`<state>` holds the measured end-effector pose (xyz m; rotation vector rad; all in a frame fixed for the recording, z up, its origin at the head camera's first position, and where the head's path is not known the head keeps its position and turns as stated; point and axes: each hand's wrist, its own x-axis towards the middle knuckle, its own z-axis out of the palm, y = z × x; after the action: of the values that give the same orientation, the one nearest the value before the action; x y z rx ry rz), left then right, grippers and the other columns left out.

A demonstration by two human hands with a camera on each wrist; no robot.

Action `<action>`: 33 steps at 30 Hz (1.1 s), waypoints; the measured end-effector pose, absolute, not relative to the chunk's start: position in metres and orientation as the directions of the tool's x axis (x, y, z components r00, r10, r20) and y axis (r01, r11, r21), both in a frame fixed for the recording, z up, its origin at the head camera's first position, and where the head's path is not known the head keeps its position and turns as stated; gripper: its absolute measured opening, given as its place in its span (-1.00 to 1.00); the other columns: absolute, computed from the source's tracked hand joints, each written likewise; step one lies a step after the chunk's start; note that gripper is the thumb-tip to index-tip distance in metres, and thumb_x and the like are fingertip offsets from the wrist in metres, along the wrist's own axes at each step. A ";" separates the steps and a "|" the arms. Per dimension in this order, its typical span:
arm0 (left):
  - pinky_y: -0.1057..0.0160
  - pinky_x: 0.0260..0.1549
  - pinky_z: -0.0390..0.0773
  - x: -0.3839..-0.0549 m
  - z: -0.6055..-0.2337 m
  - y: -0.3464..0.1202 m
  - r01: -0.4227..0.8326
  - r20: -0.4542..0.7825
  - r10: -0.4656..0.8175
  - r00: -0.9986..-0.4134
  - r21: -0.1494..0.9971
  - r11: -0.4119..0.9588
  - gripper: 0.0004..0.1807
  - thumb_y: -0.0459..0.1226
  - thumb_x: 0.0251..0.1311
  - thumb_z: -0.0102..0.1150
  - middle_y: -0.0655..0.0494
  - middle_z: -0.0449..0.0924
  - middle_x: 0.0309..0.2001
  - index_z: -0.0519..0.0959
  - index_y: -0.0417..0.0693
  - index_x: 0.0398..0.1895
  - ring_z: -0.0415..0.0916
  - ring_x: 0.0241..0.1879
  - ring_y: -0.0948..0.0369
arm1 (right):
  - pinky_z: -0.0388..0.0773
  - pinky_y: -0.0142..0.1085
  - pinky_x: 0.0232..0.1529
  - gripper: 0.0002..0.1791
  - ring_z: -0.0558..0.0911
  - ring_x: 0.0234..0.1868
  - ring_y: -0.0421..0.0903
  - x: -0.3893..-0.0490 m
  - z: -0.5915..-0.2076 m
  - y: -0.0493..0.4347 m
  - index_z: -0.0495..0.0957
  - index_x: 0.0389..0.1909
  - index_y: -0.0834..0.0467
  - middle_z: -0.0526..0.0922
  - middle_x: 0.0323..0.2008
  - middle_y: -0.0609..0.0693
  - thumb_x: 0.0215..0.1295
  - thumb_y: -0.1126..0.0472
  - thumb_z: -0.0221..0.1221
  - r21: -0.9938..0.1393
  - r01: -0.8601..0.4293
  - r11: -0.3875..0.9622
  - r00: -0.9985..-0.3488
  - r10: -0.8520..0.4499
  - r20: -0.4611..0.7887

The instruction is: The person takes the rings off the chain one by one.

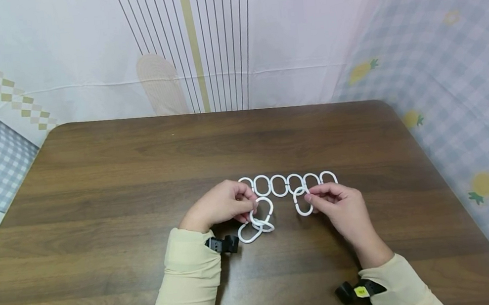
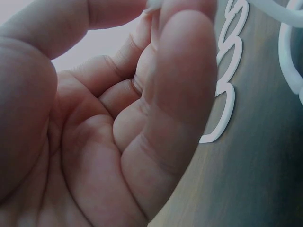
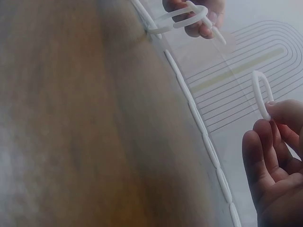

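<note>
Between thumb and fingertips my left hand (image 1: 223,205) pinches a white oval plastic ring (image 1: 272,209), with more such rings (image 1: 248,242) linked and dangling below it. My right hand (image 1: 344,209) pinches a single white oval ring (image 1: 305,214), held up off the table in the right wrist view. Just beyond both hands, a row of several matching rings (image 1: 280,196) lies side by side on the table. My left fingers cover part of the row's left end. In the left wrist view the curled fingers (image 2: 184,85) hide most of the held ring.
The brown wooden table (image 1: 137,154) has rounded far corners. Behind it hangs a pale patterned cloth (image 1: 294,28), with a blue checked cloth (image 1: 455,115) along the right side. Black straps with small cameras (image 1: 231,244) sit on both wrists.
</note>
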<state>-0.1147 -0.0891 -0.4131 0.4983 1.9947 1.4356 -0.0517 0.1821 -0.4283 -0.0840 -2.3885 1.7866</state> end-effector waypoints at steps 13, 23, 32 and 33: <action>0.24 -0.40 0.70 -0.115 -0.412 -0.089 -0.053 -0.269 0.620 -0.737 0.938 0.344 -0.88 -0.44 0.30 0.14 0.07 0.61 -0.47 0.61 -0.38 -0.22 0.59 -0.53 0.25 | 0.67 -0.37 -0.46 -0.81 0.64 -0.57 -0.24 -0.055 -0.431 0.189 0.69 -0.24 0.42 0.70 -0.49 -0.10 0.17 0.39 0.40 -0.961 -0.031 0.276 -0.980 0.182 0.084; 0.25 -0.39 0.70 -0.115 -0.412 -0.090 -0.054 -0.271 0.620 -0.736 0.937 0.346 -0.87 -0.44 0.30 0.14 0.07 0.61 -0.46 0.61 -0.39 -0.21 0.59 -0.53 0.25 | 0.64 -0.41 -0.48 -0.81 0.63 -0.59 -0.20 -0.059 -0.431 0.194 0.69 -0.24 0.44 0.71 -0.49 -0.12 0.15 0.41 0.41 -0.964 -0.041 0.261 -0.967 0.234 0.104; 0.24 -0.38 0.70 -0.114 -0.411 -0.089 -0.052 -0.274 0.617 -0.738 0.934 0.353 -0.88 -0.44 0.30 0.15 0.06 0.62 -0.46 0.62 -0.37 -0.21 0.60 -0.52 0.24 | 0.63 -0.43 -0.47 -0.80 0.62 -0.59 -0.22 -0.062 -0.434 0.200 0.71 -0.23 0.41 0.71 -0.48 -0.16 0.16 0.38 0.42 -0.959 -0.031 0.280 -0.960 0.260 0.107; 0.24 -0.39 0.70 -0.114 -0.411 -0.089 -0.052 -0.274 0.616 -0.738 0.934 0.353 -0.88 -0.44 0.30 0.15 0.06 0.62 -0.46 0.62 -0.37 -0.22 0.59 -0.52 0.24 | 0.63 -0.43 -0.47 -0.81 0.62 -0.59 -0.21 -0.062 -0.434 0.202 0.71 -0.23 0.41 0.71 -0.48 -0.16 0.16 0.38 0.41 -0.959 -0.032 0.281 -0.958 0.266 0.110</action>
<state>-0.1141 -0.0894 -0.4108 0.4887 2.0105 1.4199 -0.0625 0.2015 -0.4342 -0.2162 -2.3026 1.7334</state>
